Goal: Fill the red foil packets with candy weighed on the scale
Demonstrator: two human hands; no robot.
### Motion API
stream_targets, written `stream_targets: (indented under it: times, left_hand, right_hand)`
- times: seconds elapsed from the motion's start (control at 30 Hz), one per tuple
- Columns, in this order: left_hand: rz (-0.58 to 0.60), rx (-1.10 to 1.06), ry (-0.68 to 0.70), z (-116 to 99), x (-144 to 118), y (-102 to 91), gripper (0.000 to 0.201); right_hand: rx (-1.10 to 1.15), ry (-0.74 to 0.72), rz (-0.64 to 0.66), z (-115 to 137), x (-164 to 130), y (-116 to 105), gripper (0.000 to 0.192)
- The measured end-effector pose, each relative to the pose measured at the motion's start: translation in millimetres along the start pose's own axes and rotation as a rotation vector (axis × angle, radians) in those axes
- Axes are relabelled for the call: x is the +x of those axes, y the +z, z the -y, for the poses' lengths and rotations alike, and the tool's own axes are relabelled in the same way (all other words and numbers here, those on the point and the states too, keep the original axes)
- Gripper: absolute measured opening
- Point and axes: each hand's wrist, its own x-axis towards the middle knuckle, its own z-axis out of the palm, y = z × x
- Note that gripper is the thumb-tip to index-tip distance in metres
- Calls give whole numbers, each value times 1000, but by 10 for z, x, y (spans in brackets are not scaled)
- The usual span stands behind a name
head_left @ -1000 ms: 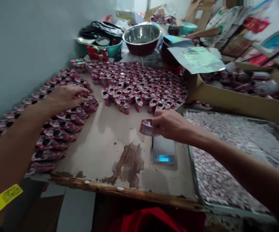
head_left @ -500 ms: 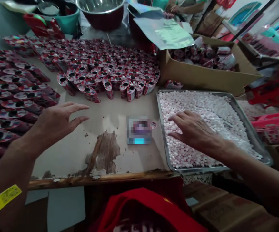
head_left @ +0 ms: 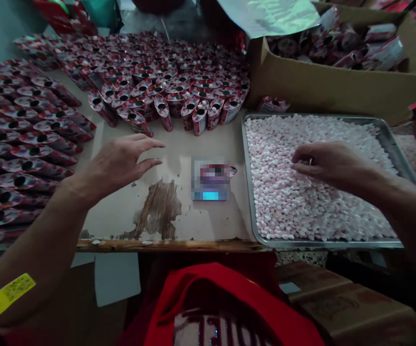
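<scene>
My left hand (head_left: 132,156) hovers above the bare tabletop, thumb and fingers apart, holding nothing. My right hand (head_left: 323,163) is over the metal tray (head_left: 248,192), its fingers curled into a pinch with a small white candy (head_left: 310,162) showing between them. Small white and pinkish candies (head_left: 283,206) fill the tray. Between my hands a small digital scale (head_left: 209,197) with a lit blue display sits on the table. One red-and-purple pouch (head_left: 215,172) is on the scale; blurred blocks cover much of both.
Many open-topped red printed pouches (head_left: 164,91) stand packed at the back, with more (head_left: 23,166) along the left. A cardboard box (head_left: 337,81) of pouches stands behind the tray, a silvery sheet (head_left: 272,17) over its corner. The wooden table edge (head_left: 164,246) is chipped.
My right hand has moved right over the tray and its spread fingers have closed into a pinch. My left hand, still open, sits slightly nearer the scale. The view has tilted downward.
</scene>
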Motion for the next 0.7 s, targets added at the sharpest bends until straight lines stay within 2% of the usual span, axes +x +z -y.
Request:
stream_targets:
  times: [0.13,0.23,0.3,0.37,0.47,0.53,0.57,0.63,0.7]
  left_hand:
    - [59,-97,0,-172,81,46,49]
    - [82,-193,-15,-312,126,76,40]
    - [71,-294,-40,-416,147,99,36]
    - [34,-414,-75,-525,165,153,38]
    - [-42,-567,-131,-694,194,349,61]
    - [-73,-627,-149,-807,219,552,74]
    - [-82,-646,-149,-860,233,660,73]
    - [-98,-687,-138,-949,275,850,59]
    - [-140,-725,-103,-1009,348,950,41]
  right_hand:
    - [438,198,0,-126,-28,-61,9]
    - [542,282,-30,-49,-57,-100,11]
    - [545,266,-53,45,-66,-115,10]
    - [541,188,-39,171,-51,-107,11]
    - [536,28,29,404,33,-65,12]
    - [475,-49,61,534,116,-48,8]
    - [388,-73,59,575,154,-50,5]
    - [96,-102,41,600,202,-73,6]
    - [-180,-134,-9,571,186,-90,15]
